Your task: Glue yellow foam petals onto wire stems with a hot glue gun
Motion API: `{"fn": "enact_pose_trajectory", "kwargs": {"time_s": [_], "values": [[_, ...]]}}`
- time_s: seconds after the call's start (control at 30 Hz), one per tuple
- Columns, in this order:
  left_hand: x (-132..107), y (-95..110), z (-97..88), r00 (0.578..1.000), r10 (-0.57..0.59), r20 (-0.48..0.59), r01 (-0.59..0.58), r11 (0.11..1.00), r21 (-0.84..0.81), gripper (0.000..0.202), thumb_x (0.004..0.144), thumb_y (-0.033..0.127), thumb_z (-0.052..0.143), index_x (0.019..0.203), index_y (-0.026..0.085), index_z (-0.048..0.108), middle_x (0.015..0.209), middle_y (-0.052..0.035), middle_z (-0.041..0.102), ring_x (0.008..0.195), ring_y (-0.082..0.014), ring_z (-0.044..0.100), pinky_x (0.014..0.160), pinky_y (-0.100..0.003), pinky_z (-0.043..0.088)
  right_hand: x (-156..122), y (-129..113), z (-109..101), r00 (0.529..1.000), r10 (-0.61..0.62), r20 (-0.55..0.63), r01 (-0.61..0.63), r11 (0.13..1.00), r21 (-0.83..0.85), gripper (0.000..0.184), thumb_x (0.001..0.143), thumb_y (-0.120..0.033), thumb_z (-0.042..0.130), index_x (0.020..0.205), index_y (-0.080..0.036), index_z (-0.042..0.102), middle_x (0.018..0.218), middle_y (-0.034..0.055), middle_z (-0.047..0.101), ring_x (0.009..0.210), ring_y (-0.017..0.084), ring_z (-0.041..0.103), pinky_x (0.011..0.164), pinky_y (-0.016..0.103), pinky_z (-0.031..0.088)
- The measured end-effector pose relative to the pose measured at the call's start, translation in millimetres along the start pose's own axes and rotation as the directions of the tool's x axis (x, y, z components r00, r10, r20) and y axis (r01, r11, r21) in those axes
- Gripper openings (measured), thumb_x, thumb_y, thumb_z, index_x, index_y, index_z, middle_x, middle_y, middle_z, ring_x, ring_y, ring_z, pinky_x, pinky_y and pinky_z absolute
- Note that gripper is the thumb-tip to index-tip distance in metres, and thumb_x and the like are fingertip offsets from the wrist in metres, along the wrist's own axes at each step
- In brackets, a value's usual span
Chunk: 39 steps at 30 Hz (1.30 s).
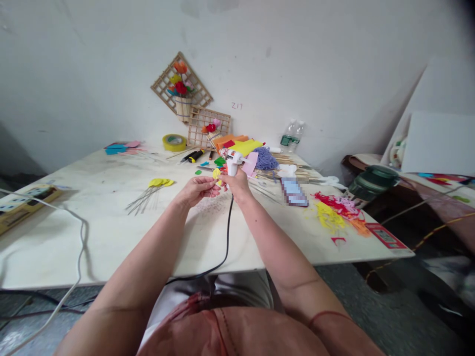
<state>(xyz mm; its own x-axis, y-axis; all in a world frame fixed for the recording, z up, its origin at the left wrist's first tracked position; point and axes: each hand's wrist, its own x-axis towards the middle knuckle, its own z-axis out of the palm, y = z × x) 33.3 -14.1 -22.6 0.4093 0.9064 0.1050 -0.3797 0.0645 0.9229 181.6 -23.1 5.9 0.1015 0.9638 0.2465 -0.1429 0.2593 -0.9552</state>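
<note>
Spanning the whole view, a pale table (111, 237), with both hands raised just above its middle. Wooden lattice panels (181, 86) with paper flowers lean on the wall, well beyond the hands. Power strip (22, 200) lies at the table edge, far out past the left hand. Black cord (227, 232) hangs from under the right hand, runs between the forearms and drops over the near edge. Right hand (237, 185) is wrapped around the grip of a white glue gun (233, 163), held upright with its top end above the knuckles. Left hand (196, 190) has its fingertips pinched together on a small yellow piece (216, 173), which sits between the two hands, just beside the gun. Bundle of thin sticks (148, 195) with yellow tips lies flat on the table, near the left hand on its outer side. Red and yellow scraps (334, 207) are scattered well out past the right hand. Yellow tape roll (174, 142) rests beyond the left hand, toward the wall.
</note>
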Motion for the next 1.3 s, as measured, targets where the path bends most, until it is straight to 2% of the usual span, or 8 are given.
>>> {"fn": "enact_pose_trajectory", "kwargs": {"time_s": [0.23, 0.53, 0.77, 1.0, 1.3], "values": [[-1, 1, 4.4, 1.000, 0.013, -0.006, -0.013, 0.999, 0.050, 0.013, 0.068, 0.013, 0.069, 0.080, 0.009, 0.066, 0.069, -0.0102, 0.070, 0.059, -0.0174, 0.067, 0.058, -0.026, 0.055, 1, 2, 1, 1.000, 0.013, -0.020, -0.013, 1.000, -0.015, 0.039, 0.057, -0.011, 0.062, 0.095, -0.015, 0.053, 0.061, -0.0057, 0.058, 0.037, 0.006, 0.049, 0.031, 0.016, 0.035], [-1, 2, 4.7, 0.999, 0.026, -0.026, -0.024, 0.995, 0.093, 0.014, 0.069, 0.016, 0.070, 0.080, 0.010, 0.066, 0.070, -0.0097, 0.070, 0.059, -0.0170, 0.067, 0.057, -0.025, 0.054, -2, -4, -1, 1.000, -0.005, -0.029, 0.008, 0.995, 0.099, 0.032, 0.059, -0.012, 0.061, 0.090, -0.014, 0.053, 0.052, -0.0077, 0.055, 0.035, 0.007, 0.048, 0.031, 0.018, 0.036], [-3, 5, 7.0, 1.000, -0.009, -0.002, 0.009, 0.993, 0.118, 0.014, 0.069, 0.017, 0.070, 0.080, 0.009, 0.066, 0.073, -0.0097, 0.071, 0.061, -0.0167, 0.067, 0.061, -0.026, 0.055, -3, -7, -1, 0.998, 0.010, -0.062, -0.006, 0.997, 0.077, 0.032, 0.059, -0.011, 0.062, 0.090, -0.015, 0.053, 0.062, -0.0043, 0.061, 0.040, 0.009, 0.054, 0.034, 0.019, 0.040], [-4, 6, 8.6, 1.000, -0.013, 0.012, 0.011, 0.993, 0.118, 0.014, 0.069, 0.017, 0.069, 0.080, 0.009, 0.066, 0.074, -0.0100, 0.071, 0.061, -0.0166, 0.067, 0.060, -0.025, 0.054, -5, -10, 0, 0.997, 0.030, -0.073, -0.027, 0.999, 0.040, 0.033, 0.060, -0.011, 0.061, 0.092, -0.016, 0.052, 0.062, -0.0046, 0.059, 0.047, 0.012, 0.060, 0.036, 0.018, 0.040], [-5, 7, 9.8, 1.000, -0.006, -0.027, 0.010, 0.991, 0.137, 0.016, 0.069, 0.018, 0.070, 0.080, 0.008, 0.066, 0.075, -0.0117, 0.070, 0.062, -0.0171, 0.067, 0.060, -0.025, 0.054, -4, -9, 0, 0.997, 0.029, -0.066, -0.027, 0.999, 0.033, 0.032, 0.062, -0.011, 0.061, 0.092, -0.016, 0.053, 0.063, -0.0036, 0.058, 0.051, 0.013, 0.061, 0.038, 0.019, 0.043]]}}
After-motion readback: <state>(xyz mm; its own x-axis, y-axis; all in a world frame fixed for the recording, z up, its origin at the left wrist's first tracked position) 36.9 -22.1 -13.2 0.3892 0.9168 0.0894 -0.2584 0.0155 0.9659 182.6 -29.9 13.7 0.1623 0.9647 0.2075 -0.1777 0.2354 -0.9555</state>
